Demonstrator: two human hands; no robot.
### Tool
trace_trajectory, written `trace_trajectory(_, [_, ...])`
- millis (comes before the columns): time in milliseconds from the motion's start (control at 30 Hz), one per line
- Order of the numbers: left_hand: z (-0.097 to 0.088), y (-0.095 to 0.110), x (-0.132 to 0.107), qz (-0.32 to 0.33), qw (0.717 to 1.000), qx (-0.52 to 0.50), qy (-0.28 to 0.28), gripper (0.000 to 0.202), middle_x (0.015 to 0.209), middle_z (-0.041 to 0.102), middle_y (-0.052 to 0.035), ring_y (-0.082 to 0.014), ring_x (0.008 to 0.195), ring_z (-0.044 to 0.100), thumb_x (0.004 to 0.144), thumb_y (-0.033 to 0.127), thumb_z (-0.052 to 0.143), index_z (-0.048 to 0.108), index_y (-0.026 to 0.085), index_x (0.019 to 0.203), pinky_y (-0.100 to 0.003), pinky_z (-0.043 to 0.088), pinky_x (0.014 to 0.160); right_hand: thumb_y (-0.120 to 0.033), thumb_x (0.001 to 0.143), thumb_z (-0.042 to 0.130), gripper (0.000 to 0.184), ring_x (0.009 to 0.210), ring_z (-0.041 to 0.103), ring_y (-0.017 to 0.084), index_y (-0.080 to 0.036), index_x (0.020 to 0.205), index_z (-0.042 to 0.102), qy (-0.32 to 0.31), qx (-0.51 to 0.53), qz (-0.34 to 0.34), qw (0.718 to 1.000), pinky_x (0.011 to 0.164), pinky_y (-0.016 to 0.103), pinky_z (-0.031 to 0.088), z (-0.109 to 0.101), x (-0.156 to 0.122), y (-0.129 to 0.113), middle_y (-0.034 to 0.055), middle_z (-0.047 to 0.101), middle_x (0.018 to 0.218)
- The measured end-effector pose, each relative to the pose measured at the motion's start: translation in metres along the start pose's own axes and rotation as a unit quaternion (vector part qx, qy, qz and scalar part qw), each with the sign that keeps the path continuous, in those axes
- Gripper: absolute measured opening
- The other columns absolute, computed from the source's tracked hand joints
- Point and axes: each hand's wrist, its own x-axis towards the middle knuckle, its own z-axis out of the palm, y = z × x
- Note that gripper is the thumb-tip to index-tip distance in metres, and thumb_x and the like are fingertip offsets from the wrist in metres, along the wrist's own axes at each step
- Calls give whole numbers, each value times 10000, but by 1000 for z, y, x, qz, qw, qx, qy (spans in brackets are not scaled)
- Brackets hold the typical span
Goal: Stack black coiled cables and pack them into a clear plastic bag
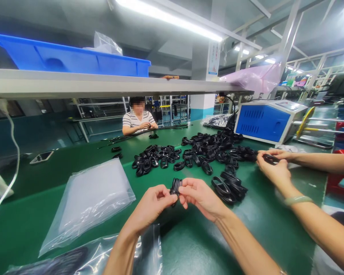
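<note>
The left hand [151, 202] and the right hand [200, 196] both pinched one coiled black cable [175, 187] between fingertips, just above the green table [189, 244]. Beside it lay a small heap of coils [228, 187]; a co-worker's hands [272, 166] seemed to grip another. Clear bags [88, 198] lay left.
</note>
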Motion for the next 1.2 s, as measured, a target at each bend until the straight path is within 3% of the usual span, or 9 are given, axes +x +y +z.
trace_trajectory(333, [7, -3, 3, 3, 996, -84, -24, 239, 716, 592, 18, -137, 732, 573, 768, 332, 592, 410, 206, 858, -266, 419, 674, -418, 694, 684, 311, 461, 511, 90, -147, 643, 541, 34, -54, -2, 998, 456, 214, 431, 4, 2, 5, -11, 571, 503])
trace_trajectory(500, [5, -5, 1, -17, 995, -92, -34, 591, 847, 638, -26, -157, 799, 601, 781, 320, 588, 284, 211, 1276, -308, 429, 736, -401, 711, 673, 308, 430, 495, 77, -148, 614, 525, 16, -53, -11, 998, 435, 203, 416, 3, 3, 6, -14, 576, 495])
trace_trajectory(600, [3, -5, -1, -11, 996, -84, -34, 752, 811, 632, 1, -141, 764, 595, 764, 305, 624, 188, 264, 1376, -305, 420, 740, -389, 725, 659, 295, 426, 494, 76, -147, 614, 531, 4, -59, -11, 998, 428, 200, 418, 4, 2, 6, -13, 576, 493])
trace_trajectory(733, [3, -2, -1, -7, 996, -68, -51, 700, 718, 628, 14, -140, 720, 590, 722, 258, 671, 328, 245, 1332, -299, 429, 726, -404, 705, 672, 321, 406, 485, 75, -146, 581, 526, -7, -80, 4, 997, 406, 192, 409, 6, 1, 7, -17, 555, 465])
trace_trajectory(800, [4, 0, -1, -14, 994, -93, -52, 623, 751, 649, -6, -152, 740, 610, 723, 273, 671, 390, 229, 1277, -312, 451, 743, -409, 708, 669, 287, 423, 497, 83, -143, 676, 566, 4, -74, -3, 997, 402, 195, 419, 5, 1, 7, -19, 562, 489])
trace_trajectory(900, [2, 0, 0, -14, 987, -158, -11, 576, 793, 653, -17, -170, 775, 640, 731, 317, 667, 395, 235, 1232, -344, 478, 783, -403, 720, 659, 275, 453, 511, 91, -164, 826, 574, 49, -80, -30, 995, 389, 194, 421, 2, 2, 7, -14, 597, 578])
trace_trajectory(1000, [-1, -3, 0, -6, 978, -205, 43, 569, 817, 641, -10, -168, 771, 651, 727, 340, 675, 386, 248, 1208, -353, 483, 804, -390, 724, 655, 240, 450, 494, 78, -167, 757, 573, 48, -134, -33, 989, 382, 183, 402, 4, 2, 10, -14, 595, 606])
trace_trajectory(1100, [-2, -6, 0, -7, 975, -215, 60, 564, 782, 636, 8, -132, 679, 638, 726, 325, 679, 379, 254, 1199, -296, 483, 731, -375, 719, 655, 230, 426, 472, 72, -171, 796, 583, 20, -166, -16, 986, 361, 180, 384, 11, 2, 17, -28, 571, 592])
trace_trajectory(1200, [-1, -5, 0, -20, 973, -216, 77, 553, 738, 633, 20, -105, 642, 613, 723, 289, 684, 384, 247, 1185, -234, 457, 657, -355, 729, 645, 200, 427, 465, 72, -179, 806, 589, 37, -185, -36, 981, 357, 174, 373, 18, 3, 25, -44, 530, 567])
